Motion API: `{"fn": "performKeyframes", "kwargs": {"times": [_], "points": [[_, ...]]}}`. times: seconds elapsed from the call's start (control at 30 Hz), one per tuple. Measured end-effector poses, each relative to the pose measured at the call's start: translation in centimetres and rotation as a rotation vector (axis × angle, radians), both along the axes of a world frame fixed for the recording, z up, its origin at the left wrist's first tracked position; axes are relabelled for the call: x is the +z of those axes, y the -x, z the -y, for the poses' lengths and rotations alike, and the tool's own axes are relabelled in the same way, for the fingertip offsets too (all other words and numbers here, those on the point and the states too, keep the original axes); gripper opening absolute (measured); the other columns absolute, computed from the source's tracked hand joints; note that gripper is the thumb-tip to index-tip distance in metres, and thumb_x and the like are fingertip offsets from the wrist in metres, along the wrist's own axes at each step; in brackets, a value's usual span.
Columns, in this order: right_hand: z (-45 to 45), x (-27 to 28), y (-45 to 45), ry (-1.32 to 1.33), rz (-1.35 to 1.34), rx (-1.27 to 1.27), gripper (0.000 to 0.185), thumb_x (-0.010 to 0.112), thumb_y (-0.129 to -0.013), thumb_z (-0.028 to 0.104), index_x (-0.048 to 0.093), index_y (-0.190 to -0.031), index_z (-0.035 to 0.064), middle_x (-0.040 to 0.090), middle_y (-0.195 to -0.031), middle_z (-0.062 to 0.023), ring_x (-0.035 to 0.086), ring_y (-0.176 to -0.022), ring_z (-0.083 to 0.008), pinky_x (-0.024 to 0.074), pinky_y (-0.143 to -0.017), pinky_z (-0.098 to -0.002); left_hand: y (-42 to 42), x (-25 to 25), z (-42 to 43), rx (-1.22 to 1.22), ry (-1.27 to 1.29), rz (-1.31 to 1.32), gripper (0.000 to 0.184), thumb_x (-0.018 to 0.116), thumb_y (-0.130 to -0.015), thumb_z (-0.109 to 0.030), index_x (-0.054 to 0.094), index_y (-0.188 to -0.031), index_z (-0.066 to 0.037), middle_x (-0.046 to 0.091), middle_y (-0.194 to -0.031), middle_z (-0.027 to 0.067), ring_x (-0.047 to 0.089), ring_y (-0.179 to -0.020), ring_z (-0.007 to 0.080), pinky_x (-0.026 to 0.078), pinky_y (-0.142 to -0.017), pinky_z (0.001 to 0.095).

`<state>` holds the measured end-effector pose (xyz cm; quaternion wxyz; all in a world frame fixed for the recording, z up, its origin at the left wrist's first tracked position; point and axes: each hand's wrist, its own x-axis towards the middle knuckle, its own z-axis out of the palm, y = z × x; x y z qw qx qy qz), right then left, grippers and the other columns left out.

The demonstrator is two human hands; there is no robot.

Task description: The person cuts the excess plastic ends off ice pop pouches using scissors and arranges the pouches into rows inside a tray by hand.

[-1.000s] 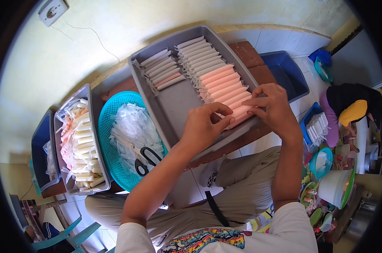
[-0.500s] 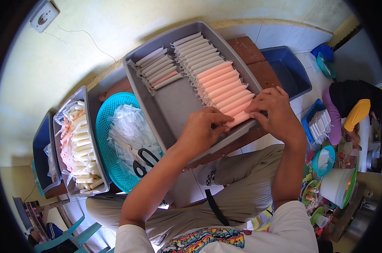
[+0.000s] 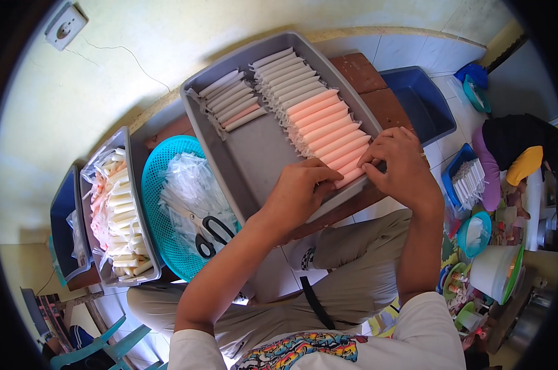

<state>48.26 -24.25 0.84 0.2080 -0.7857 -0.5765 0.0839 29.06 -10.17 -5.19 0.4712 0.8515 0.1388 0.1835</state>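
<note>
A large grey tray (image 3: 248, 171) holds rows of slim, filled plastic ice pop tubes. White ice pops (image 3: 289, 73) lie at the far end of the right row, with pink ice pops (image 3: 328, 132) nearer me. At the row's near end lies the last pink ice pop (image 3: 351, 178), by the tray's wall. My left hand (image 3: 305, 190) has thumb and fingers closed at its left, twisted end. The fingers of my right hand (image 3: 399, 163) are closed around its right end, partly hiding it. A shorter group of mostly white ice pops (image 3: 233, 102) lies at the tray's upper left.
To the left stand a turquoise basket (image 3: 154, 185) with clear plastic wrappers (image 3: 186, 182) and black-handled scissors (image 3: 208, 234), and a grey bin (image 3: 151, 262) of ice pops. A blue tub (image 3: 418, 102) sits beyond the wooden bench (image 3: 359, 73). Another person (image 3: 516, 148) is at the right.
Both hands stay at the ends of the nearest pink ice pop, with only slight finger movement. The view has shifted very slightly.
</note>
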Motion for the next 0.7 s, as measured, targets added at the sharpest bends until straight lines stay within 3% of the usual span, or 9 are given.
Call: {"fn": "performKeyframes", "kwargs": {"times": [0.27, 0.53, 0.7], "points": [[-0.1, 0.1, 0.6, 0.05, 0.054, -0.031, 0.021, 0.079, -0.09, 0.028, 0.083, -0.085, 0.0076, 0.077, -0.095, -0.0052, 0.062, -0.119, -0.0242, 0.0285, -0.123, -0.0537, -0.4, 0.9, 0.4, 0.115, -0.033, -0.191, 0.014, 0.086, -0.085, -0.005, 0.076, -0.095, -0.003, 0.075, -0.097, 0.0101, 0.074, -0.083, 0.0255, 0.058, -0.076, 0.0377], [0.1, 0.6, 1.6, 0.084, 0.071, -0.066, 0.023, 0.078, -0.091, 0.028, 0.084, -0.085, 0.007, 0.077, -0.095, -0.0051, 0.062, -0.12, -0.0245, 0.0221, -0.125, -0.0596, -0.3, 0.9, 0.4, 0.126, -0.011, -0.225, 0.019, 0.089, -0.083, -0.01, 0.076, -0.094, -0.002, 0.075, -0.096, 0.0112, 0.075, -0.085, 0.0237, 0.058, -0.077, 0.0374], [0.0, 0.7, 1.6, 0.09, 0.07, -0.094, 0.023, 0.077, -0.091, 0.027, 0.084, -0.083, 0.0068, 0.077, -0.094, -0.0066, 0.062, -0.119, -0.0248, 0.0223, -0.125, -0.0593, 0.0, 0.9, 0.1, 0.094, 0.007, -0.166, 0.014, 0.084, -0.085, -0.005, 0.076, -0.095, -0.001, 0.075, -0.095, 0.0118, 0.074, -0.084, 0.0235, 0.058, -0.078, 0.0364]]}}
